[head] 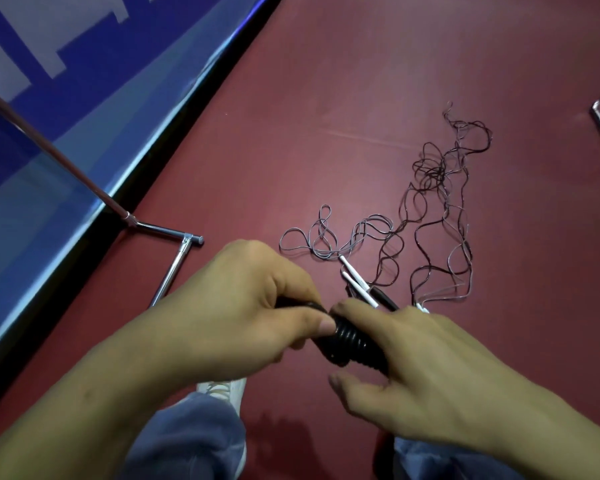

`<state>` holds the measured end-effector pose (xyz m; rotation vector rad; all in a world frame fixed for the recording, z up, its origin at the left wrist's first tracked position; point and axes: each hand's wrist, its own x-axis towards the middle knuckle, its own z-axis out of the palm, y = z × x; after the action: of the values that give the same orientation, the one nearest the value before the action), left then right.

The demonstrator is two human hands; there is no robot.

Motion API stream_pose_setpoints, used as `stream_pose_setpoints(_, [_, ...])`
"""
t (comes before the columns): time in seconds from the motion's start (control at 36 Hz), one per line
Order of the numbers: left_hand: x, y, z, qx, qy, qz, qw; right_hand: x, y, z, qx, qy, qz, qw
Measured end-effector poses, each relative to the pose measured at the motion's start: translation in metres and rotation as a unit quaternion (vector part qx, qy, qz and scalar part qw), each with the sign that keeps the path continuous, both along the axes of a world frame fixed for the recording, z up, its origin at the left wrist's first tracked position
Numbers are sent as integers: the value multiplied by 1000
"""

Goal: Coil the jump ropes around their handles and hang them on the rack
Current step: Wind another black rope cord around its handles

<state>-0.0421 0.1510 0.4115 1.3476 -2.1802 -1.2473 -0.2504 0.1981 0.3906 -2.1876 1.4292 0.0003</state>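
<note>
Close below me, my left hand (243, 306), fingers clenched round black cord-wound jump rope handles (350, 341), thumb pressed on the coil, my right hand (430, 368) grasping its other end, thin tangled dark and grey ropes (440, 202) with white handles (357, 282) loose on red floor (326, 98) beyond, chrome rack foot (174, 268) at left

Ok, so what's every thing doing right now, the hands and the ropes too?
Black jump rope, wound in tight coils, held up.
Left hand, grips one end of it.
Right hand, fingers curled over the coils.
Grey rope, loose loops on the floor.
Dark rope, tangled on the floor.
White handles, lying on the floor, unwrapped.
Rack, foot on the floor.
</note>
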Motion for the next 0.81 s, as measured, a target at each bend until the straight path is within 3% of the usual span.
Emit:
stream_pose_setpoints(0.17, [0,-6,-3,98,93,88,987,2,-1,3,-50,5,-25,998])
stream_pose_setpoints(0.44, [-18,-3,-17,238,181,230,926,1,-2,4,-103,20,-27,994])
stream_pose_setpoints(0.64, [-17,-7,-19,291,185,213,914,3,-2,-4,-127,44,-54,989])
stream_pose_setpoints(0.81, [-9,-10,-16,348,248,169,888,0,-2,2,-130,42,-92,986])
